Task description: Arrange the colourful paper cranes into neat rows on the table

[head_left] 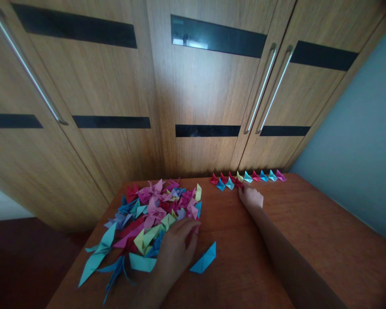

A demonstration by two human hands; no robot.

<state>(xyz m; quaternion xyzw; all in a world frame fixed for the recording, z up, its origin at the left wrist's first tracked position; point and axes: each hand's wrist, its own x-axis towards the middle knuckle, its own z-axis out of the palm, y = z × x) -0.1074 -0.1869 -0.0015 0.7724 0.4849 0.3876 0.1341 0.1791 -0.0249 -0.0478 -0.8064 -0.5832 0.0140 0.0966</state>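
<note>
My right hand reaches to the far side of the table, its fingers closed on a small red paper boat at the right end of a short front row. Beside that boat stand a light blue boat and a darker blue one. My left hand is at the right edge of a pile of folded paper pieces, fingers curled together. Some red shows by its fingertips, but what they pinch is hidden. Just right of it lies a blue folded paper boat.
A back row of small colored paper boats runs along the table's far edge. Wooden cabinet doors with metal handles rise behind the brown table. A pale wall borders the right side. Teal and blue pieces spread toward the left edge.
</note>
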